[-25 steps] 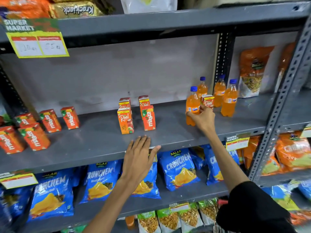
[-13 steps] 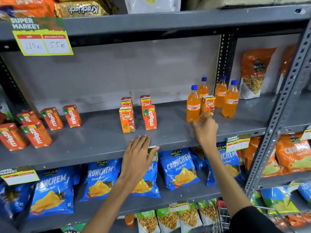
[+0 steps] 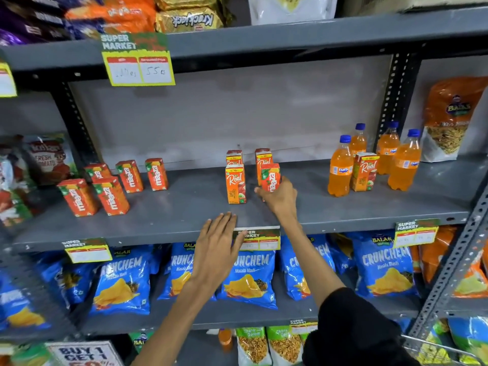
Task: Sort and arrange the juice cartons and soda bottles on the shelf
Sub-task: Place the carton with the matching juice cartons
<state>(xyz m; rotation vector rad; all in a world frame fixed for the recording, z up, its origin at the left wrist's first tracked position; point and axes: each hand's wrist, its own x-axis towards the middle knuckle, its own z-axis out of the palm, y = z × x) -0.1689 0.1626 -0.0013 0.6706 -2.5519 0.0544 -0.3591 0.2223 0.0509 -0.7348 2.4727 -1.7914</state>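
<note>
My right hand point(image 3: 280, 198) is closed around a red Maaza carton point(image 3: 270, 178) in the middle of the grey shelf point(image 3: 303, 210). An orange Real carton point(image 3: 235, 184) stands just left of it, with two more Real cartons point(image 3: 234, 157) behind. Several Maaza cartons point(image 3: 111, 195) sit at the shelf's left. At the right, several orange Fanta bottles point(image 3: 340, 167) stand around one Real carton point(image 3: 364, 171). My left hand point(image 3: 219, 244) rests flat on the shelf's front edge, fingers apart, holding nothing.
Blue Crunchem snack bags point(image 3: 248, 276) fill the shelf below. A price tag point(image 3: 138, 62) hangs from the upper shelf. An orange snack pouch point(image 3: 451, 120) stands at the far right, ketchup packs point(image 3: 45, 159) at the far left. A perforated upright point(image 3: 456, 257) borders the right.
My right hand left the Real carton among the Fanta bottles, moved left to the middle of the shelf and closed on the Maaza carton. The view shifted left. My left hand stayed put.
</note>
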